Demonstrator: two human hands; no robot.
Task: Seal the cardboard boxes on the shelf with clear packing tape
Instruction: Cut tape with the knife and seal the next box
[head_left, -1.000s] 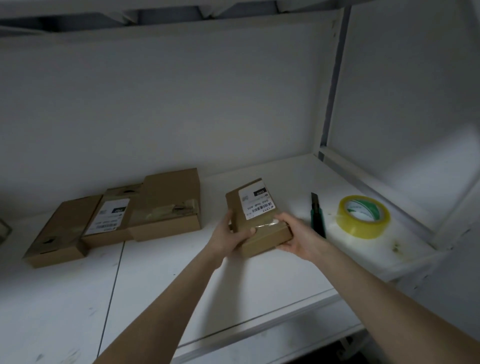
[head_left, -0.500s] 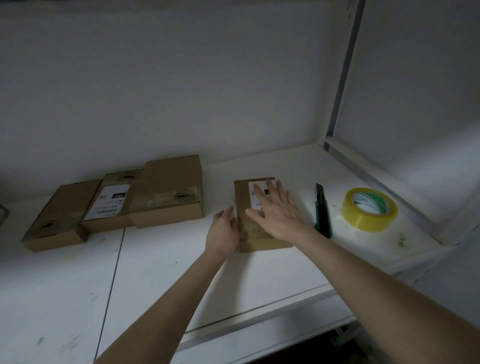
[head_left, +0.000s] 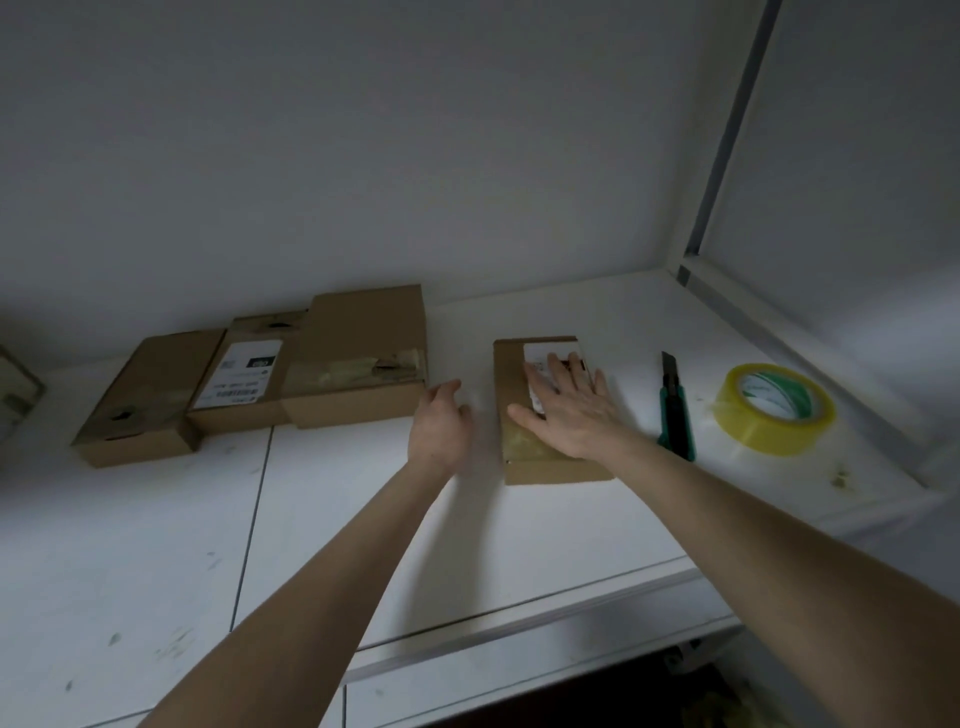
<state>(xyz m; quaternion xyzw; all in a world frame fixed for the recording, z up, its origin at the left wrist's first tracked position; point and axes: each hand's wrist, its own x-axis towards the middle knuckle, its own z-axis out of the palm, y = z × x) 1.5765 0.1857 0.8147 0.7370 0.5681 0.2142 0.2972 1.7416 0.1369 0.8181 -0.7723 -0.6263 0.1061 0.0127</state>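
Now that the small box (head_left: 510, 387) lies flat on the shelf (head_left: 363, 525) instead of being held up between my palms, my right hand (head_left: 569, 410) rests spread on its top. The fingers are straight and cover part of the white label (head_left: 548, 347), pressing rather than gripping. My left hand (head_left: 439, 426) has let go and hangs just left of the box, fingers loose and holding nothing. A sliver of white shelf shows between it and the cardboard.

A strip of clear tape (head_left: 522, 448) shows glossy across the near end of the box, running under my right wrist. I judge this is the smoothing-down step: the strip is on, and my palm is there to bed it.

Just right of the box lies the green utility knife (head_left: 675, 410), pointing toward the back wall. Beyond it, near the shelf's right edge, the tape roll (head_left: 769, 439) sits flat — both within easy reach.

Toward the back left, three other boxes (head_left: 358, 353) sit side by side, touching. The nearest has wrinkled tape across its near end and the middle one carries a label. I cannot tell whether every seam on them is closed, so they may still need a look once this one is finished.
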